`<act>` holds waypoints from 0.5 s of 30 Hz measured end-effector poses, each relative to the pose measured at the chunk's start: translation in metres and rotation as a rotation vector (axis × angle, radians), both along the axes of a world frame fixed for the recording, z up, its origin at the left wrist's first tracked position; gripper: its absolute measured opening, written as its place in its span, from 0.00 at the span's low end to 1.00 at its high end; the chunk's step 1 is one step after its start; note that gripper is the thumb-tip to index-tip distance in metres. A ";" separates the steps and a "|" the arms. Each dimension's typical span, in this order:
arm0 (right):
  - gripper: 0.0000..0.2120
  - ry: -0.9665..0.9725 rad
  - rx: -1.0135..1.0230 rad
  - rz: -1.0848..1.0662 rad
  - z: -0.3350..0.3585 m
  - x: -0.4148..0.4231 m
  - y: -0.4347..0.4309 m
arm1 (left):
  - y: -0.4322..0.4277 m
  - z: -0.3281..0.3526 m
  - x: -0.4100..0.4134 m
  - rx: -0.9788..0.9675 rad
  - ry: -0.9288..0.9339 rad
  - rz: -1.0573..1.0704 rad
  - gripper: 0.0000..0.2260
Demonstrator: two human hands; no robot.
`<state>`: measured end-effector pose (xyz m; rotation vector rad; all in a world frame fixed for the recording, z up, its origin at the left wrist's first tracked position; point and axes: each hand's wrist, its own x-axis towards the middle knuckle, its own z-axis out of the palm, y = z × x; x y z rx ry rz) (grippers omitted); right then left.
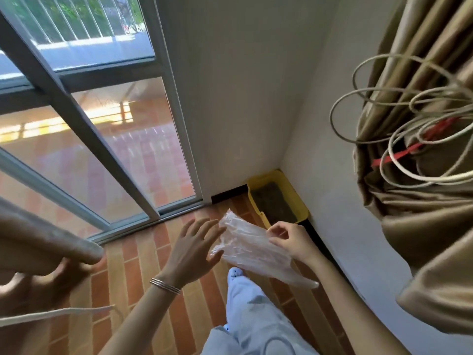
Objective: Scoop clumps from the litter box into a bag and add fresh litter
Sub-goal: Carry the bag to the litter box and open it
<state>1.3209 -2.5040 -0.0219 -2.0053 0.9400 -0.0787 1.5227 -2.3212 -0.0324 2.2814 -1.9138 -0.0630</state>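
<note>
Item: bag (245, 245). Thin, clear plastic film, crumpled and creased, flattened to a long narrow shape. It was held in the air above the floor (143, 265), in front of the person. Its long axis was set on a slant, with one end raised toward the far left and the other lowered toward the near right.

Right hand (289, 242): fingers were curled and the bag's upper edge was pinched between thumb and fingers.

Left hand (194, 249): fingers were held straight and spread wide, nothing gripped. The fingertips were laid at the bag's left edge; whether the film was touched could not be told. A thin metal bracelet (165, 286) was worn at the wrist.

Item: litter box (294, 193). Yellow plastic, rectangular, with rounded corners and a broad rim. It was set on the floor in the corner, against the right wall, well apart from the bag. Its long axis was laid along that wall. It was filled with dark, grainy litter (273, 201).

Surroundings: the floor was tiled in narrow brick-red strips. A grey-framed glass sliding door (102, 139) was noted at left. A beige pleated curtain (422, 226) was noted at right, with pale looped cable (409, 124) and a red tie (414, 147) on it.
</note>
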 end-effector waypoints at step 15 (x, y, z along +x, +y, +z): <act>0.06 -0.040 -0.006 -0.142 -0.006 0.111 -0.137 | -0.183 0.015 0.135 -0.135 -0.042 -0.208 0.22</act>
